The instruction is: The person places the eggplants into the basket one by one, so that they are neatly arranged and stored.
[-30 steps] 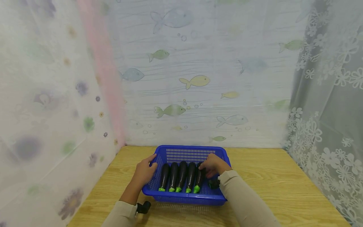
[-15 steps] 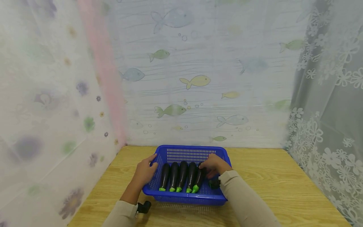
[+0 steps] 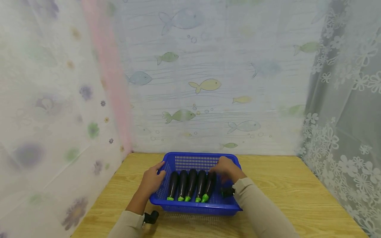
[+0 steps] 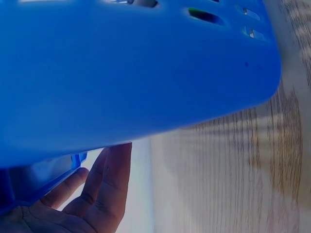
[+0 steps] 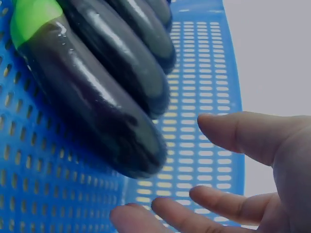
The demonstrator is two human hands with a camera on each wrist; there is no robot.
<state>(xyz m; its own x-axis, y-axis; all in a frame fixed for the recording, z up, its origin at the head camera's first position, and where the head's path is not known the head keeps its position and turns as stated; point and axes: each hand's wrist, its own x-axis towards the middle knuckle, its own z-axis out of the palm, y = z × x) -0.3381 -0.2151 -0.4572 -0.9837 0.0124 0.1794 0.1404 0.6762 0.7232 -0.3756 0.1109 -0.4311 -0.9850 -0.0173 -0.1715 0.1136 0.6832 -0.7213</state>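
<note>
A blue plastic basket (image 3: 196, 204) holds several dark eggplants (image 3: 191, 185) in a row, their green caps toward the person. My left hand (image 3: 151, 180) grips the basket's left rim; in the left wrist view its fingers (image 4: 112, 189) curl at the rim, partly hidden by the blue wall. Inside the basket's right side, my right hand (image 3: 227, 168) is above the far end of the rightmost eggplant (image 3: 210, 185). The right wrist view shows that eggplant (image 5: 92, 97) lying apart from the spread thumb and fingers, with nothing held.
The basket stands on a wood-grain table (image 3: 276, 188). Behind it hangs a fish-patterned curtain (image 3: 205, 99), with flowered sheets on both sides. Black camera mounts (image 3: 151, 217) sit at the wrists.
The rightmost eggplant's capped end has shifted slightly left. My right hand has let go of it and lifted slightly away to the right. My left hand stays on the rim.
</note>
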